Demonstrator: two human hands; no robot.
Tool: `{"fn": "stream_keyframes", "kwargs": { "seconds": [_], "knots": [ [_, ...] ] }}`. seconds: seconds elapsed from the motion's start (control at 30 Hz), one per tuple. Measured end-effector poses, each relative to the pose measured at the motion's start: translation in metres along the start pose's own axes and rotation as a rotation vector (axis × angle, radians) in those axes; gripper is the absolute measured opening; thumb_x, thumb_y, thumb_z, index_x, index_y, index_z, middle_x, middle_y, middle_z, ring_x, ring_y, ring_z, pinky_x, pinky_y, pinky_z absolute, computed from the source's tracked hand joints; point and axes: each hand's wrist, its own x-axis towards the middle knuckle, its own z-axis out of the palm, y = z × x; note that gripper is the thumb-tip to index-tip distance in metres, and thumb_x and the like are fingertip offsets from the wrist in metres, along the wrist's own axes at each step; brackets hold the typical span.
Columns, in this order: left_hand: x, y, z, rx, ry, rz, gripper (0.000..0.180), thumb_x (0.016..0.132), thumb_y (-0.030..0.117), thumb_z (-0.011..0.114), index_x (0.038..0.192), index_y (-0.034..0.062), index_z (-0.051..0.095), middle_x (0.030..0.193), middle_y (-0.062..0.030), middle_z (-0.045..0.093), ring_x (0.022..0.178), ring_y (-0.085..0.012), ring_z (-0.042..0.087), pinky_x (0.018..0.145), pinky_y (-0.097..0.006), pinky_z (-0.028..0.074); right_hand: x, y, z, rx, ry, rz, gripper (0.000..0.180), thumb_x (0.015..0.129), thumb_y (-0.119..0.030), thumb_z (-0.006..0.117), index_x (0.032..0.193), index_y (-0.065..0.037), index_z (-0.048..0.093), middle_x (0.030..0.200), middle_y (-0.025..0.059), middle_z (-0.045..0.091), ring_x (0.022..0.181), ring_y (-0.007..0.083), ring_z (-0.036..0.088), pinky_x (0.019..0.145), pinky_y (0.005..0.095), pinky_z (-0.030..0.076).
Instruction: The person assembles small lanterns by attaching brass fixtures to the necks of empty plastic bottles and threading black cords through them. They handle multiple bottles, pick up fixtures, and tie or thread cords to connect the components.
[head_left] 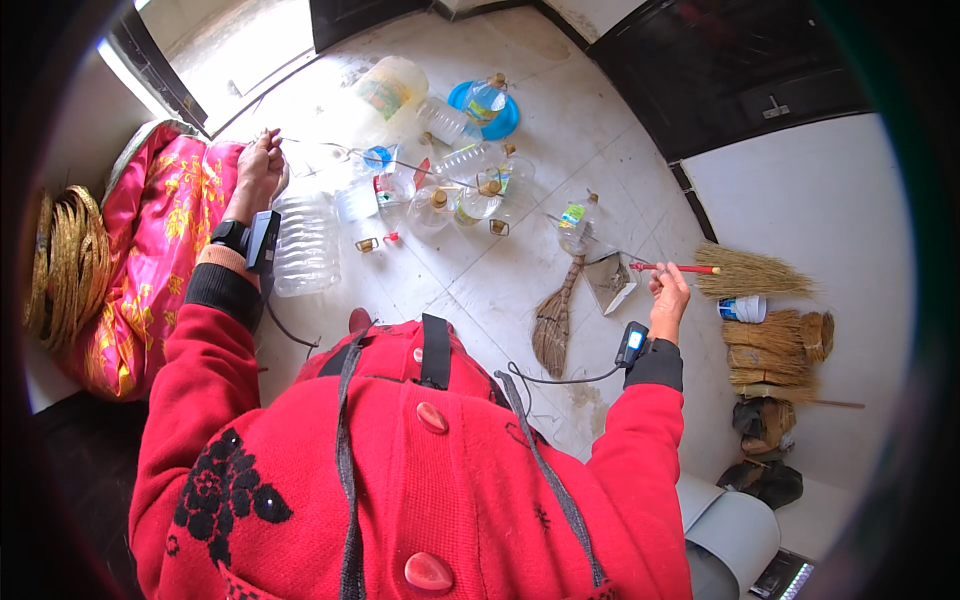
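Observation:
My left hand (262,165) is raised at the upper left, fingers closed on one end of a thin dark cord or wire (440,175). The strand sags across above several clear plastic bottles and runs toward my right hand (670,295). That hand pinches a slim red stick-like handle (690,268), and the strand appears to meet its left end. Whether they are joined I cannot tell. Below the strand, a large clear bottle (487,195) with a brown cap lies among other bottles. A clear bottle with a green label (577,222) lies nearer my right hand.
A small hand broom (555,325) and a dustpan (610,282) lie on the tiled floor. Pink patterned fabric (165,250) and a golden coil (75,265) are at left. Straw brooms (765,345) line the right wall. A blue basin (503,122) stands farther off.

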Motion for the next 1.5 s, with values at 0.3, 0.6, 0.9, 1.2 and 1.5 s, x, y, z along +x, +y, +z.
{"fn": "stream_keyframes", "kwargs": {
  "seconds": [0.3, 0.6, 0.9, 1.2, 1.5],
  "knots": [
    [-0.008, 0.004, -0.008, 0.078, 0.066, 0.006, 0.024, 0.091, 0.022, 0.04, 0.097, 0.0001, 0.048, 0.063, 0.0007, 0.045, 0.043, -0.0033, 0.029, 0.036, -0.016, 0.02, 0.003, -0.022, 0.001, 0.393, -0.11, -0.043, 0.052, 0.075, 0.002, 0.048, 0.124, 0.005, 0.031, 0.108, 0.0162, 0.052, 0.09, 0.0205, 0.055, 0.076, 0.0292, 0.045],
    [-0.002, 0.007, -0.046, 0.083, 0.036, 0.071, 0.023, 0.09, 0.022, 0.041, 0.094, 0.0017, 0.051, 0.062, 0.0025, 0.045, 0.042, -0.0021, 0.029, 0.035, -0.015, 0.021, 0.031, -0.037, -0.024, 0.767, -0.048, 0.089, 0.031, 0.081, -0.004, 0.051, 0.109, 0.006, 0.043, 0.101, 0.0144, 0.056, 0.079, 0.0183, 0.056, 0.075, 0.0272, 0.047],
    [-0.001, -0.012, -0.038, 0.189, -0.119, -0.015, 0.016, 0.087, 0.02, 0.046, 0.094, 0.0081, 0.053, 0.059, 0.0051, 0.046, 0.043, -0.0045, 0.037, 0.037, -0.017, 0.03, 0.039, -0.054, -0.05, 0.132, -0.391, -0.069, 0.052, 0.071, 0.015, 0.036, 0.122, 0.004, 0.039, 0.065, -0.0075, 0.021, 0.054, 0.0024, 0.024, 0.045, 0.015, 0.021],
    [-0.055, -0.022, 0.067, 0.206, -0.156, -0.175, 0.031, 0.086, 0.03, 0.05, 0.104, 0.0039, 0.049, 0.064, 0.0009, 0.049, 0.045, -0.0027, 0.032, 0.039, -0.016, 0.026, 0.016, -0.102, 0.019, 0.078, 0.153, -0.285, 0.023, 0.079, -0.014, 0.057, 0.098, -0.001, 0.056, 0.08, 0.0043, 0.061, 0.056, 0.0047, 0.044, 0.044, 0.0178, 0.031],
    [-0.086, -0.048, 0.139, 0.219, -0.526, -0.233, 0.038, 0.088, 0.036, 0.044, 0.098, 0.0007, 0.053, 0.065, -0.0008, 0.051, 0.049, -0.0041, 0.036, 0.043, -0.017, 0.03, -0.084, -0.084, 0.195, -0.332, -0.642, -0.447, 0.047, 0.074, -0.002, 0.06, 0.117, -0.001, 0.042, 0.074, 0.0047, 0.061, 0.065, 0.0089, 0.055, 0.062, 0.0204, 0.046]
  ]
}}
